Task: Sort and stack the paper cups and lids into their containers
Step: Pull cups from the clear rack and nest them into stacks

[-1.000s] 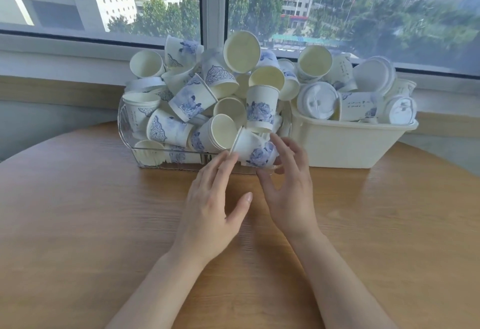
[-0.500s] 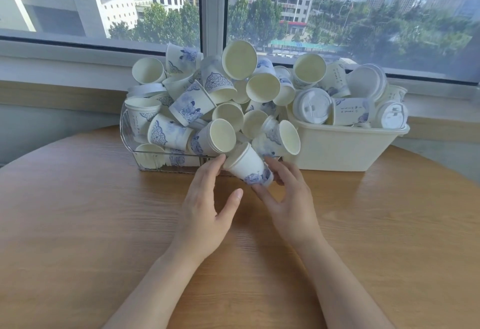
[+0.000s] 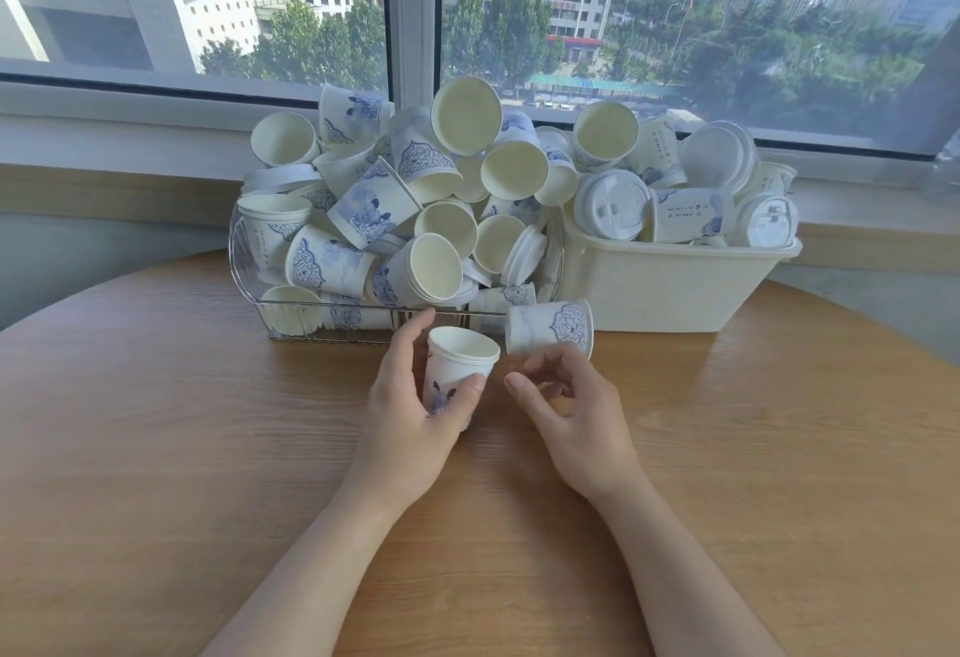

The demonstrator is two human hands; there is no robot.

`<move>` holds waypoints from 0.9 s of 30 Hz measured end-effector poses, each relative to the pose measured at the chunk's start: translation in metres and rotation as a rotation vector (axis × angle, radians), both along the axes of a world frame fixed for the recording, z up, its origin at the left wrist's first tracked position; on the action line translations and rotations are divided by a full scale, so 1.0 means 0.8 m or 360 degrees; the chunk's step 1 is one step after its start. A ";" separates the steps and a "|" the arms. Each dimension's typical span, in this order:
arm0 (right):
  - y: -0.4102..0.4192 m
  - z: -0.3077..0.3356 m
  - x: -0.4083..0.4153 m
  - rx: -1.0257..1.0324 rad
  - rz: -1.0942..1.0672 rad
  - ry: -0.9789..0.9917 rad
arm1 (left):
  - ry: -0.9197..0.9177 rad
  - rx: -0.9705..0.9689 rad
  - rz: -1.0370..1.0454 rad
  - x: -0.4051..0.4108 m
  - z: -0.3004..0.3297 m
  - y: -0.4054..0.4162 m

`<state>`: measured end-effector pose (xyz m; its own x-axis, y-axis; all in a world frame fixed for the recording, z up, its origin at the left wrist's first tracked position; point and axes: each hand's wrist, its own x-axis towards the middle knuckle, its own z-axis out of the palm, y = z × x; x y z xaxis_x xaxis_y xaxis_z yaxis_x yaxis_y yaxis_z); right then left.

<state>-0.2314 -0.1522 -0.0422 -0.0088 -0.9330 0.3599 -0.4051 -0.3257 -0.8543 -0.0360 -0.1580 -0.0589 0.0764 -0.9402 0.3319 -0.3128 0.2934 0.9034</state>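
Small white paper cup with blue floral print: upright, mouth up, gripped in left hand, thumb on its near side, fingers round the far side, just above the round wooden surface. Half a second ago this cup lay tilted between both hands at the foot of the pile; now drawn clear toward the person. Right hand beside it, off the cup, fingers loosely curled, holding nothing. Second printed paper cup on its side on the surface, just beyond the right hand; earlier it sat up in the heap. Behind: clear wire-framed basket heaped with loose cups; cream plastic tub at right with white lids and cups. Window beyond, buildings and trees outside.
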 end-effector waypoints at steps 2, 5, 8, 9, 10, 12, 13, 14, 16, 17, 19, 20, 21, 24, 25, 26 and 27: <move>0.001 -0.003 -0.008 -0.0001 -0.0113 -0.0026 | -0.0005 -0.0012 -0.0016 0.000 0.001 0.003; 0.007 -0.004 -0.016 0.0023 -0.0255 -0.0088 | -0.0022 -0.0040 -0.0031 -0.002 0.006 0.009; 0.008 -0.005 -0.024 0.0051 -0.0432 -0.0087 | -0.0067 -0.0071 -0.0034 -0.002 0.008 0.014; 0.007 -0.007 -0.026 0.0061 -0.0486 -0.0042 | -0.0095 -0.0076 -0.0031 -0.001 0.008 0.016; 0.005 -0.010 -0.029 0.0075 -0.0532 0.0026 | -0.0143 -0.0088 -0.0021 0.002 0.008 0.016; 0.000 -0.016 -0.034 0.0109 -0.0610 0.0166 | -0.0258 -0.0122 -0.0001 0.007 0.008 0.017; -0.002 -0.019 -0.036 0.0117 -0.0650 0.0223 | -0.0280 -0.0138 0.0000 0.009 0.009 0.017; -0.003 -0.019 -0.038 0.0129 -0.0693 0.0268 | -0.0281 -0.0152 -0.0001 0.010 0.009 0.018; -0.005 -0.017 -0.045 0.0149 -0.0779 0.0299 | -0.0287 -0.0174 0.0004 0.011 0.010 0.017; -0.008 -0.017 -0.050 0.0160 -0.0825 0.0306 | -0.0300 -0.0173 0.0000 0.011 0.010 0.017; -0.015 -0.015 -0.059 0.0211 -0.0900 0.0308 | -0.0320 -0.0161 -0.0023 0.010 0.008 0.016; -0.018 -0.014 -0.063 0.0230 -0.0925 0.0305 | -0.0329 -0.0160 -0.0033 0.010 0.007 0.015; -0.022 -0.014 -0.067 0.0238 -0.0941 0.0309 | -0.0338 -0.0162 -0.0039 0.009 0.006 0.015; -0.025 -0.013 -0.068 0.0197 -0.0957 0.0262 | -0.0355 -0.0159 -0.0053 0.009 0.007 0.015; -0.025 -0.015 -0.067 0.0161 -0.0945 0.0284 | -0.0356 -0.0155 -0.0052 0.009 0.008 0.014; -0.024 -0.015 -0.065 0.0131 -0.0934 0.0322 | -0.0350 -0.0154 -0.0049 0.009 0.009 0.014; -0.022 -0.016 -0.063 0.0106 -0.0924 0.0356 | -0.0338 -0.0153 -0.0042 0.010 0.009 0.014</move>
<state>-0.2820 -0.1700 -0.0548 -0.4524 -0.8190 0.3531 -0.6715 0.0522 -0.7392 -0.0282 -0.1470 -0.0514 -0.0291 -0.9044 0.4258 -0.4839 0.3854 0.7857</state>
